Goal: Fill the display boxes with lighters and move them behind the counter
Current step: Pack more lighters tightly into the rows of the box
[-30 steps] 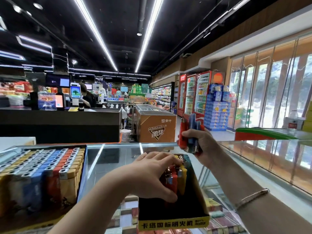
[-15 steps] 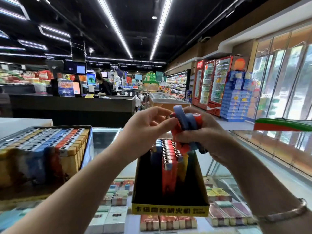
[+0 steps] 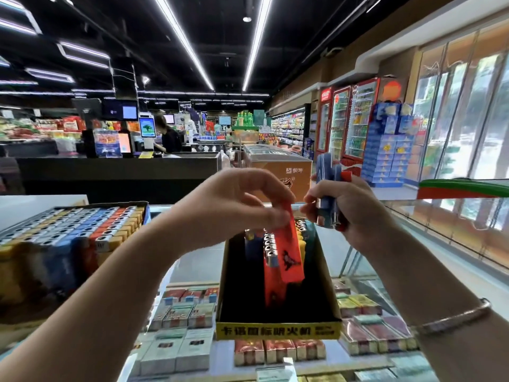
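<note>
— What have the hands got?

— The left hand [image 3: 234, 205] pinches a red lighter [image 3: 289, 252] by its top, hanging it over the half-filled display box [image 3: 278, 330], which sits on the glass bench [image 3: 198, 260] at six o'clock. The right hand [image 3: 347, 213] is curled round a bundle of lighters [image 3: 327, 188] (blue mostly, one red, I think; it's blurred) at three o'clock of the left.

— And the other box?

— The full box [image 3: 68, 232] sits at nine o'clock.
</note>
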`<act>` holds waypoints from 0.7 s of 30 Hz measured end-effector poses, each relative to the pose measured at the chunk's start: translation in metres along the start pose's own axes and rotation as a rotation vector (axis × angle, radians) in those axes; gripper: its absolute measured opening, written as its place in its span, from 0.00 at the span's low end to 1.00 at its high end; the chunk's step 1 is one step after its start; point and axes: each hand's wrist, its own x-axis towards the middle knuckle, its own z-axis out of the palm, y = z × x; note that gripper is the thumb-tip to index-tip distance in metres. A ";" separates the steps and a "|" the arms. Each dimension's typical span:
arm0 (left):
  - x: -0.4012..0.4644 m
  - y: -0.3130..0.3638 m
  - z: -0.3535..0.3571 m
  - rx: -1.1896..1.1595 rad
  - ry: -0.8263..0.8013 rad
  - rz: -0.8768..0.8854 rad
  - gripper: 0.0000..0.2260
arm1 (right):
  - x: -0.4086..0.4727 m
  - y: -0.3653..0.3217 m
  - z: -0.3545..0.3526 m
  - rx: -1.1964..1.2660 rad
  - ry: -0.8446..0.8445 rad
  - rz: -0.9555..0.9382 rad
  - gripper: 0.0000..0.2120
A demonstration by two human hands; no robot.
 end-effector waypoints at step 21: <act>-0.012 0.016 0.010 0.676 -0.191 -0.043 0.07 | 0.001 0.002 0.001 -0.037 0.051 0.054 0.05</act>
